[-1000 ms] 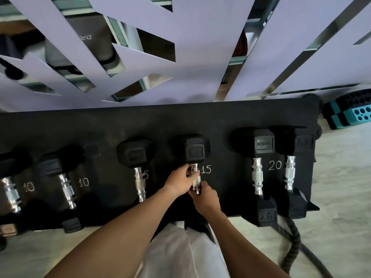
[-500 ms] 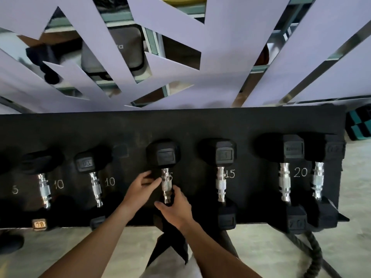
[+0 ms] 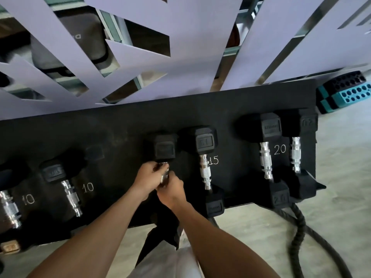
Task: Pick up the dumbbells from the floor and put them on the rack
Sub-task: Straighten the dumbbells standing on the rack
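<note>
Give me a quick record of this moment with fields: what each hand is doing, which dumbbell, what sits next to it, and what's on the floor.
left hand: grips the chrome handle
right hand: grips the same handle, lower down
held dumbbell: on the rack, left of the 15 mark
neighbour: 15 dumbbell to its right
far right: two 20 dumbbells
floor: black rope

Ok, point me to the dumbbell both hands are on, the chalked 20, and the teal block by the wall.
Held dumbbell [image 3: 165, 150]: head view, on its upper rubber head.
Chalked 20 [image 3: 279, 149]: head view, middle of the numerals on the rack.
Teal block [image 3: 350, 93]: head view, on its holed teal face.
</note>
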{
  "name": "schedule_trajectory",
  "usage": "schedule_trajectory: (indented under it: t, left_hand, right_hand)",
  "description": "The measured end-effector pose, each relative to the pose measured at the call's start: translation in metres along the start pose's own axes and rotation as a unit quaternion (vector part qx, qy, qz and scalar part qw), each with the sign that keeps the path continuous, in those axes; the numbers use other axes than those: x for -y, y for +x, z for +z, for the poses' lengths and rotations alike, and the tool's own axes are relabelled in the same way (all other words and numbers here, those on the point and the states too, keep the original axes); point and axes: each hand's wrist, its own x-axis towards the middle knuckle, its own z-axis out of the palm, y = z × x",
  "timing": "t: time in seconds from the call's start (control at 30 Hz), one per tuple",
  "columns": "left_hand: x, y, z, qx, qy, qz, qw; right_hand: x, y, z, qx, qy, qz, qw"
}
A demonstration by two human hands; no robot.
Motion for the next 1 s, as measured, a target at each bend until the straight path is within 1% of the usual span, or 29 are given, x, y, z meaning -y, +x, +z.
schedule_trajectory:
  t: [0.07, 0.2, 0.33, 0.47, 0.53, 0.6, 0.67, 0.73, 0.8, 0.83, 0.9, 0.97, 1.0]
  left_hand:
    - [-0.008, 0.000, 0.016, 0.006, -0.016, -0.002, 1.000]
    - [-0.005, 0.003, 0.028, -0.002, -0.022, -0.026, 0.999]
    - [0.001, 0.006, 0.025, 0.008, -0.018, -0.025, 0.999]
    - [0.001, 0.004, 0.022, 0.008, 0.016, -0.003, 1.000]
    - [-0.001, -0.002, 0.020, 0.005, 0.031, 0.000, 1.000]
    - [-0.001, -0.009, 0.017, 0.013, 0.022, -0.004, 1.000]
    - [0.002, -0.019, 0.011, 0.028, 0.014, -0.010, 0.999]
    - [0.007, -0.031, -0.003, 0.026, 0.024, -0.018, 0.999]
    - [0.011, -0.046, -0.022, 0.020, 0.030, -0.022, 0.999]
    - [0.013, -0.051, -0.031, 0.016, 0.025, -0.021, 0.999]
    - [0.020, -0.061, -0.054, -0.005, 0.009, -0.016, 1.000]
    - [0.031, -0.069, -0.082, -0.025, -0.001, -0.007, 1.000]
    - [0.036, -0.072, -0.094, -0.029, -0.008, -0.002, 1.000]
  right_hand:
    - [-0.003, 0.003, -0.017, -0.014, -0.030, 0.001, 0.999]
    - [-0.014, 0.008, -0.028, -0.008, -0.050, -0.007, 0.999]
    - [-0.020, 0.011, -0.028, 0.000, -0.038, -0.019, 0.999]
    - [-0.025, 0.010, -0.031, 0.008, -0.028, -0.036, 0.999]
    - [-0.027, 0.006, -0.030, 0.015, -0.019, -0.036, 0.999]
    - [-0.025, 0.001, -0.027, 0.011, -0.020, -0.030, 0.999]
    - [-0.022, -0.006, -0.023, -0.022, -0.034, -0.026, 0.999]
    - [-0.016, -0.018, -0.017, -0.084, -0.064, -0.031, 0.994]
    - [-0.005, -0.030, -0.011, -0.153, -0.110, -0.072, 0.979]
    - [0.000, -0.033, -0.008, -0.164, -0.116, -0.090, 0.976]
    - [0.017, -0.040, 0.003, -0.117, -0.111, -0.102, 0.982]
    - [0.032, -0.044, 0.023, -0.057, -0.132, -0.102, 0.984]
    - [0.039, -0.045, 0.033, -0.042, -0.144, -0.102, 0.983]
